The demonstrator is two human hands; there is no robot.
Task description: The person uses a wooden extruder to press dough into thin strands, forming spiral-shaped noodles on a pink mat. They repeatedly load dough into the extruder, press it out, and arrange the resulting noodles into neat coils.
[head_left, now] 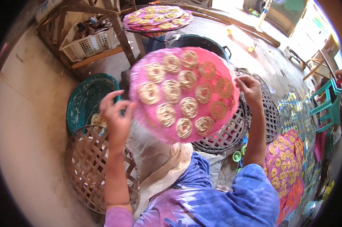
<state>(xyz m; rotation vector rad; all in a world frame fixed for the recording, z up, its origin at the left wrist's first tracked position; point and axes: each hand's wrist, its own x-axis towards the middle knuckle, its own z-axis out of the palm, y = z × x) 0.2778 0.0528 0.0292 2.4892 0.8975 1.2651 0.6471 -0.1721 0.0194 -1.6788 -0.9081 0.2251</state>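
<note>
A round pink mat (180,111) is up in front of me, bearing several flat coils of pale, noodle-like strands (172,90). Its outer edge is smeared by motion. At the mat's right edge, my right hand (250,87) pinches the rim between thumb and fingers. My left hand (116,115) is beside the left edge with its fingers spread; whether a fingertip touches the mat is hard to make out. Below the mat lies a dark woven basket tray (224,132), partly hidden by it.
At left are a green basin (78,102) with whitish residue and a brown woven tray (91,162). Similar coil-covered pink mats lie at the back (159,19) and lower right (282,159). A dark tub (201,39), a white crate (87,44) and a green stool (328,102) stand around.
</note>
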